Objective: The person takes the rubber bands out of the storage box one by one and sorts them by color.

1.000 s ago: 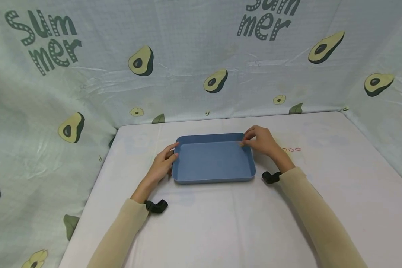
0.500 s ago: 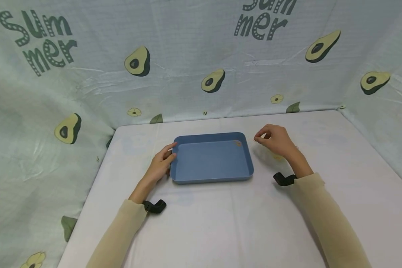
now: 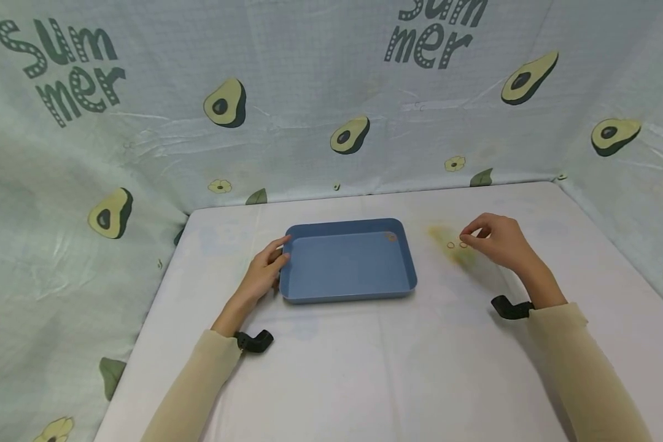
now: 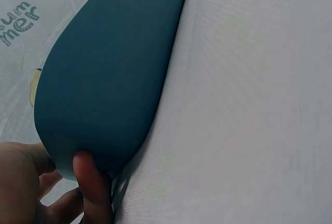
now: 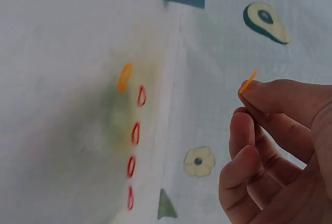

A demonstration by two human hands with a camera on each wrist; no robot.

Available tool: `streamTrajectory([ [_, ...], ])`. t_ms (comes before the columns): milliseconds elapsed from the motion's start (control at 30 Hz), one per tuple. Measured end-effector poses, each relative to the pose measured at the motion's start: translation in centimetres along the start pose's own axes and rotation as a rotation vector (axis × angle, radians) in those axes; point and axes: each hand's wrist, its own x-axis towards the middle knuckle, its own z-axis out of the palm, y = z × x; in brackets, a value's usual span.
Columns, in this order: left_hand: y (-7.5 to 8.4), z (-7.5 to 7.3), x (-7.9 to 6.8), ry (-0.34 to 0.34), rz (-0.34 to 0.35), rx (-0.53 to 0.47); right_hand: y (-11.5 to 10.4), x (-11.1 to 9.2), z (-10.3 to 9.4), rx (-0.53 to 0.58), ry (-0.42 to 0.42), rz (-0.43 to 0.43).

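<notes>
In the head view, a blue rectangular tray (image 3: 348,294) lies on the white table, and my left hand (image 3: 262,270) grips its left edge. The left wrist view shows the thumb (image 4: 91,182) against the tray's outer wall (image 4: 109,73). To the right of the tray, my right hand (image 3: 497,239) is raised over the cloth. Its thumb and forefinger pinch a thin orange rubber band (image 5: 248,81). Another orange rubber band (image 5: 125,77) lies on the table near several red rubber bands (image 5: 135,133) in a row. Inside the tray's far right corner sits a small orange-brown loop (image 3: 390,236).
A pale fabric wall (image 3: 287,135) printed with avocados and lettering rises behind the table and at both sides. A yellow-green patch (image 3: 444,236) marks the cloth by the red rubber bands. Black cameras (image 3: 255,341) sit at both wrists.
My right hand has left the tray's far right corner and moved right, past the red rubber bands. The small loop in that corner has come into sight. My left hand stays on the tray.
</notes>
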Motion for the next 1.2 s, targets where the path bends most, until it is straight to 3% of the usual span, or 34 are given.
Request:
streamTrajectory([
  [433, -0.4, 0.0, -0.5, 0.009, 0.008, -0.003, 3.3, 0.1, 0.9, -0.015, -0.122, 0.128],
  [633, 0.1, -0.2, -0.3, 0.017, 0.019, 0.031, 3.8, 0.3, 1.3, -0.023, -0.152, 0.126],
  [900, -0.1, 0.1, -0.1, 0.004, 0.018, -0.001, 4.1, -0.2, 1.4, -0.086, -0.171, 0.118],
  [1200, 0.0, 0.1, -0.2, 0.017, 0.004, 0.008, 3.9, -0.1, 1.4, -0.079, -0.171, 0.126],
])
